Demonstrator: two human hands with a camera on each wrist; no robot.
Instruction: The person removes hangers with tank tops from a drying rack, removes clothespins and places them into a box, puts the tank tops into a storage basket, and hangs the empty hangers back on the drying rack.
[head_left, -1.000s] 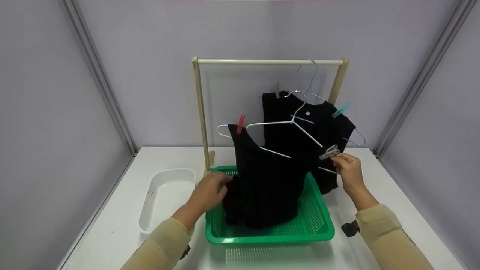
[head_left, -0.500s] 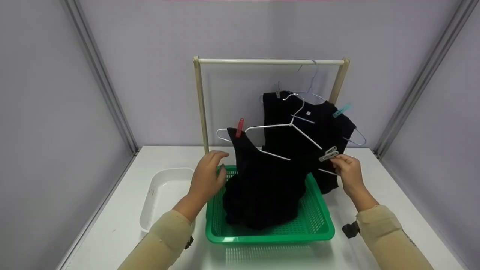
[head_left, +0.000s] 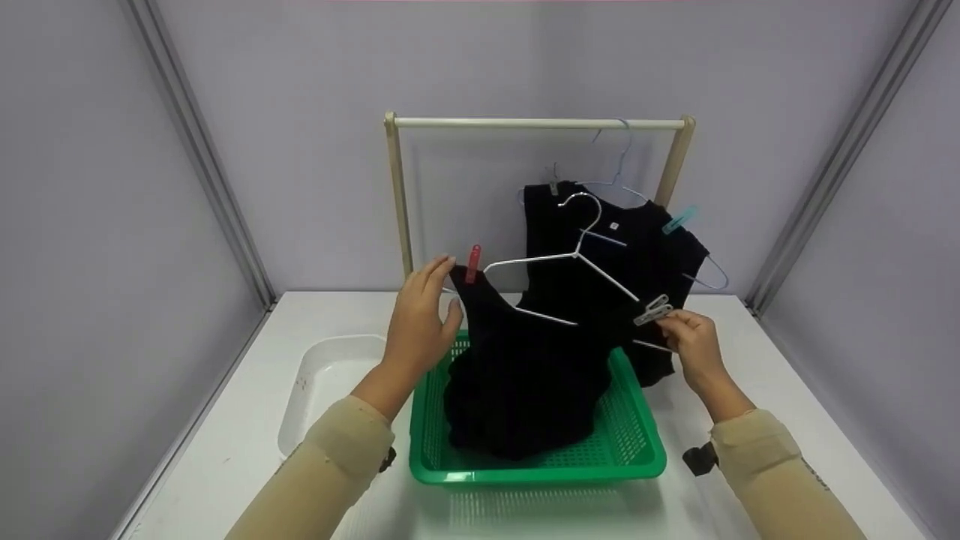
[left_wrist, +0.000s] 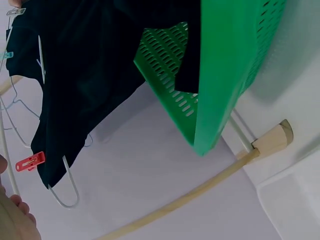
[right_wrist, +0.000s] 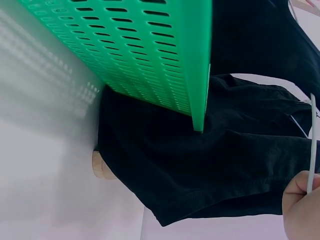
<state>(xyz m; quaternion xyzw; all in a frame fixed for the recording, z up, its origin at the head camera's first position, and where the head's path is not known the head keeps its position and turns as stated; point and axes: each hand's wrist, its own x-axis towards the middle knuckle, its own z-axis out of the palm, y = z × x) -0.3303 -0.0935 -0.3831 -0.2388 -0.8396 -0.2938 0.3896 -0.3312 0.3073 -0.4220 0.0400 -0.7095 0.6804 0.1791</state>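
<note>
With one shirt point(head_left: 645, 244) on the rack point(head_left: 495, 122), a second shirt point(head_left: 525, 375), already pegged, apparently remains to be hung, the right hand point(head_left: 694, 346) pinching its hanger point(head_left: 575, 255), the left hand point(head_left: 420, 324) outstretched and unclasped.

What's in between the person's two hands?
The head view shows the front top, on a white hanger with a red peg and grey peg, between the left hand and right hand. The back top shows behind it.
</note>
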